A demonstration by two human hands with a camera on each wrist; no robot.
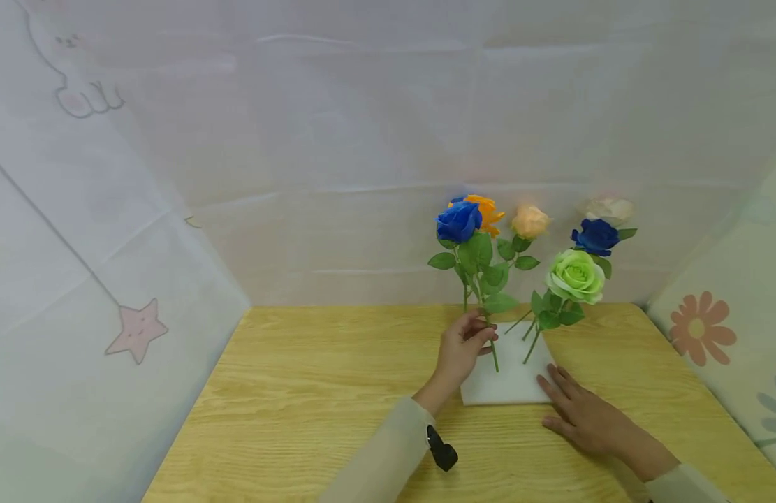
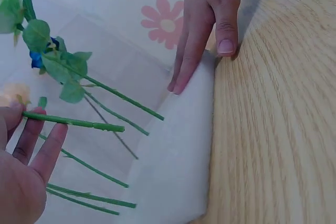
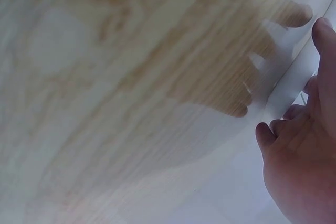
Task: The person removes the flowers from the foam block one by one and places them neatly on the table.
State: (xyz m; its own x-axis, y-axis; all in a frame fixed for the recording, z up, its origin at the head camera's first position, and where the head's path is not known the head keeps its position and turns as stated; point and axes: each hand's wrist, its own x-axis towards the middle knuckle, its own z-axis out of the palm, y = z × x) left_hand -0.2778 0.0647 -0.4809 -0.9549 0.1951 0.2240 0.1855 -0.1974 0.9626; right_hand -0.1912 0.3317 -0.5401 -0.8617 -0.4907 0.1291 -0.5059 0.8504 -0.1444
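Note:
My left hand pinches the green stem of a blue rose between thumb and fingers. In the left wrist view the cut end of this stem points free over a white foam block. Several artificial roses stand in the block: a light green rose, a dark blue rose, a whitish rose, a peach rose and an orange flower, partly hidden behind the held rose. My right hand rests with straight fingers at the block's front right edge.
The block sits on a wooden table, toward its back right. Pale cloth walls rise close behind and at both sides, printed with a pink star and a flower. A black strap end hangs at the left sleeve.

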